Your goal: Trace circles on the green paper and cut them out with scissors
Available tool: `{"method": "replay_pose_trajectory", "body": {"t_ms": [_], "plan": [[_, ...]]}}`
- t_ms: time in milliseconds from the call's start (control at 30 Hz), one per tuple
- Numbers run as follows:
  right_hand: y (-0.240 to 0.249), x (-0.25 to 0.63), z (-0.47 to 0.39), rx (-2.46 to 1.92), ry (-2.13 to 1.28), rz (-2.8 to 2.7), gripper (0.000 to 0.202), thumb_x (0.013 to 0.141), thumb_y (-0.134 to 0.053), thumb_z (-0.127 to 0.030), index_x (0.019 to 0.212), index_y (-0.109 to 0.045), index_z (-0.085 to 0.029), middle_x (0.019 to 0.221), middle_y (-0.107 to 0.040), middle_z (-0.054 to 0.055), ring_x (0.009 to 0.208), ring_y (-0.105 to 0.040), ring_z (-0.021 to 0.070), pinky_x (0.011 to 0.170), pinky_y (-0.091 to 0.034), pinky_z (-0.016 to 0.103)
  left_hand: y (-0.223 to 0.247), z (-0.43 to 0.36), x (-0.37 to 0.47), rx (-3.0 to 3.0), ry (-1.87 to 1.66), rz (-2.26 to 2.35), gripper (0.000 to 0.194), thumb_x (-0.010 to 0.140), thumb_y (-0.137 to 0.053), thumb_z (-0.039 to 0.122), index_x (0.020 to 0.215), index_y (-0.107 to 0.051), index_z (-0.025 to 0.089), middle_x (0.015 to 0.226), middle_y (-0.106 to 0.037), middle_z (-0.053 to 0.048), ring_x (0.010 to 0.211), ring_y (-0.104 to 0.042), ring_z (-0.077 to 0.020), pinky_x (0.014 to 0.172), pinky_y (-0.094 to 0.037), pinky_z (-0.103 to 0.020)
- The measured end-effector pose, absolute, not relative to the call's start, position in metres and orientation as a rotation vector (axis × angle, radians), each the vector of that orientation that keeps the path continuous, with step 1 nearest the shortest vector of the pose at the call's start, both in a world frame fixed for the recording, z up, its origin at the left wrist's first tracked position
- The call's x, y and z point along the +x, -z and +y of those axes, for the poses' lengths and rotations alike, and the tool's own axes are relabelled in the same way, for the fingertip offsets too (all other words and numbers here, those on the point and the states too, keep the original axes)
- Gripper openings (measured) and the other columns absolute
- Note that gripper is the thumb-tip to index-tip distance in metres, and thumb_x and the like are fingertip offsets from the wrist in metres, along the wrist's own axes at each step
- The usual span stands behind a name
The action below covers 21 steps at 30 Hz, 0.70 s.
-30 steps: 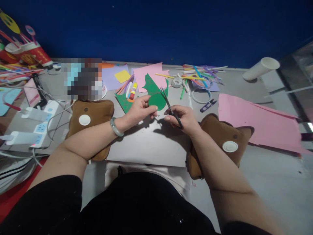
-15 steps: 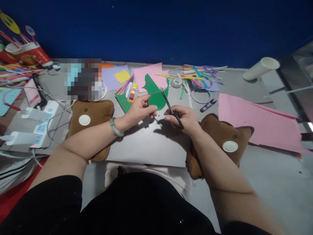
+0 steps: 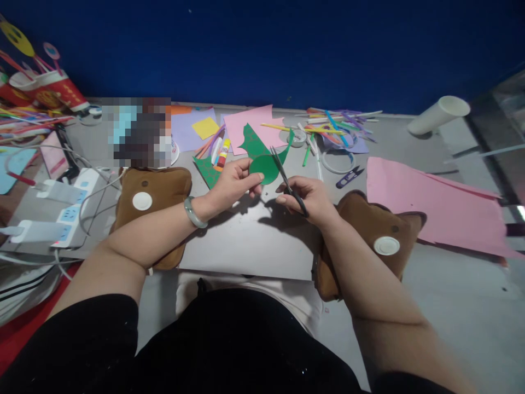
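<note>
My left hand [image 3: 238, 180] pinches a rounded piece of green paper [image 3: 266, 170] between thumb and fingers. Black-handled scissors [image 3: 289, 186] are in my right hand [image 3: 307, 198], their blades at the paper's right edge and pointing away from me. A thin strip of green paper curls off beyond the blades. Just behind lies a jagged green paper scrap [image 3: 255, 142] with a patterned face, and another green scrap [image 3: 208, 173] rests left of my left hand. A glue stick [image 3: 223, 152] with a yellow and red label lies near my left fingers.
Brown cushions [image 3: 153, 219] lie under both forearms. Pink paper [image 3: 430, 208] spreads at right, near purple thread snips [image 3: 350, 177] and a tape roll [image 3: 338, 161]. A white tube [image 3: 438, 116] stands far right. At left are a power strip [image 3: 77, 205] and cables.
The green strip at the blades has swung outward to the right, away from the rounded piece. Both hands stay in nearly the same place.
</note>
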State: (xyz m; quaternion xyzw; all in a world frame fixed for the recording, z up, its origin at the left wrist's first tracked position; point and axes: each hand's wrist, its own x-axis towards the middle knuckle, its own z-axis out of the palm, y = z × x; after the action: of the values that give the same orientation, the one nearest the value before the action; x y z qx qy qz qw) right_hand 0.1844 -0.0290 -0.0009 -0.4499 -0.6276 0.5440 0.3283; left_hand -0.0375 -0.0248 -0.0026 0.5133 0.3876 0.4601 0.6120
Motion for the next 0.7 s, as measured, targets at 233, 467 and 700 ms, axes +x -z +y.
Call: {"method": "replay_pose_trajectory", "body": {"t_ms": [233, 467, 700], "plan": [[0.0038, 0.1854, -0.0273, -1.166, -1.417, -1.678, 0.072, 0.059, -0.097, -0.080, 0.085, -0.068, -0.019, 0.050, -0.055, -0.005, 0.044, -0.047, 0.0092, 0.045, -0.032, 0.023, 0.0009, -0.0276, -0.0365, 1.194, -1.006, 0.878, 0.017, 0.087, -0.072, 0.018, 0.079, -0.057, 0.019, 0.056, -0.067, 0.005, 0.045, -0.060, -0.0056, 0.046, -0.046, -0.015], [0.0026, 0.1857, -0.0262, -1.177, -1.437, -1.665, 0.072, 0.059, -0.097, -0.081, 0.083, -0.068, -0.019, 0.049, -0.055, -0.004, 0.043, -0.047, 0.0099, 0.043, -0.033, 0.024, 0.0012, -0.0275, -0.0367, 1.208, -0.995, 0.908, 0.021, 0.085, -0.073, 0.021, 0.077, -0.054, 0.020, 0.056, -0.066, 0.005, 0.046, -0.059, -0.0053, 0.046, -0.045, -0.015], [-0.0001, 0.1843, -0.0289, -1.161, -1.418, -1.651, 0.070, 0.061, -0.096, -0.081, 0.079, -0.068, -0.020, 0.047, -0.054, -0.004, 0.040, -0.046, 0.0106, 0.042, -0.031, 0.025, 0.0014, -0.0277, -0.0379, 1.209, -1.001, 0.891, 0.021, 0.085, -0.077, 0.024, 0.080, -0.057, 0.020, 0.057, -0.066, 0.005, 0.048, -0.060, -0.0067, 0.047, -0.047, -0.016]]}}
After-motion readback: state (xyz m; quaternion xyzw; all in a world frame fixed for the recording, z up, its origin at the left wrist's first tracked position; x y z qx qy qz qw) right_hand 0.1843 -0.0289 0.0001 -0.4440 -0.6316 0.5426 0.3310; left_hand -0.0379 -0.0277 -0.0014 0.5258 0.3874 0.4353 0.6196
